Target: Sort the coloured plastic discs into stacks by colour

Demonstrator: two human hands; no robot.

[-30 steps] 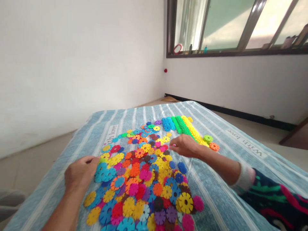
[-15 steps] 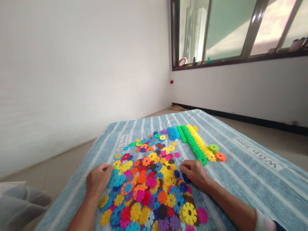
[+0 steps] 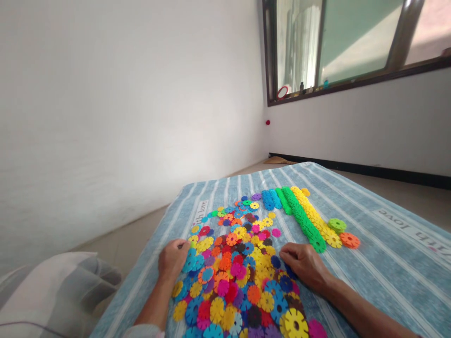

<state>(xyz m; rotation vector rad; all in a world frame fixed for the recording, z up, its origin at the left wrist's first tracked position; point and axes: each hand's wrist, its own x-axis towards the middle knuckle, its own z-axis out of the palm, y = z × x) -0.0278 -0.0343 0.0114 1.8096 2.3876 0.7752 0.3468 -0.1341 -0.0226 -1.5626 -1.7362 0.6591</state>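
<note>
A pile of flower-shaped plastic discs in many colours spreads over the striped cloth. At its left edge rests my left hand, fingers curled, beside some light blue discs. My right hand lies on the opposite side of the pile, closed in a loose fist near dark blue discs. Nothing shows in either hand. Beyond the right hand, discs are lined up in rows: a long green row, a yellow row and shorter blue rows.
The blue striped cloth covers the table. Green discs and an orange disc lie by the yellow row's near end. Pale fabric is at the lower left. A white wall and a window stand behind.
The view has turned a little to the left, so everything sits further right in the picture. Both hands keep their places beside the pile, and the discs look unmoved.
</note>
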